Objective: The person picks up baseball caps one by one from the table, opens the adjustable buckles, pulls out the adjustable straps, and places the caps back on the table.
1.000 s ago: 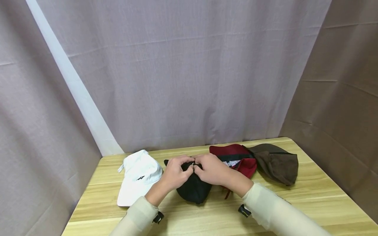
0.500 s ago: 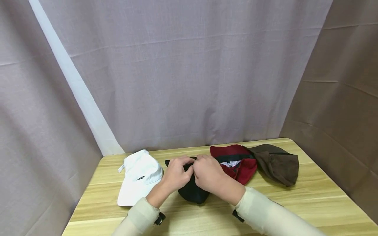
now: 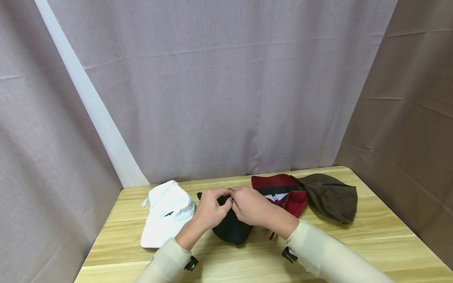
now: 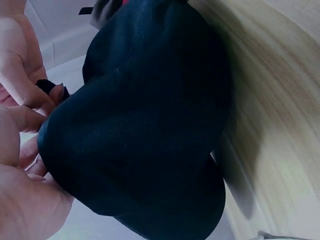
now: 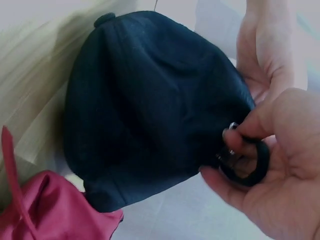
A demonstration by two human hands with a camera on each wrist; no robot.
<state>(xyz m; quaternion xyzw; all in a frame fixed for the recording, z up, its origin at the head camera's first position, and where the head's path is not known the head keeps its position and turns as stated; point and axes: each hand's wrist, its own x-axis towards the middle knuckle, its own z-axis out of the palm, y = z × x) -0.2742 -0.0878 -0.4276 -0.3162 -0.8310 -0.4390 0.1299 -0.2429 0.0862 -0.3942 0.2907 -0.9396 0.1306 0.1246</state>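
A black cap [image 3: 231, 230] stands on the table between both hands, its back turned toward me. My left hand [image 3: 211, 208] pinches the cap's back edge beside the strap opening. From the other side my right hand [image 3: 251, 208] pinches the strap, its thumb and fingertips meeting the left ones. In the right wrist view, the strap [image 5: 262, 165] curls into a loop near a small metal buckle [image 5: 231, 145] at my right fingertips. The left wrist view shows the crown [image 4: 140, 120] bulging in front of the fingers. The cap's brim is mostly hidden in the head view.
A white cap [image 3: 170, 212] with a small dark logo lies to the left. On the right, a red cap [image 3: 276, 181] lies close to the black one, with a brown cap [image 3: 334, 200] overlapping it. Curtains [image 3: 226, 98] hang behind the wooden table [image 3: 382, 236].
My right hand has turned over the strap and shifted slightly, so the metal buckle seen a second ago is covered in the head view. The left hand and the caps stay nearly in place.
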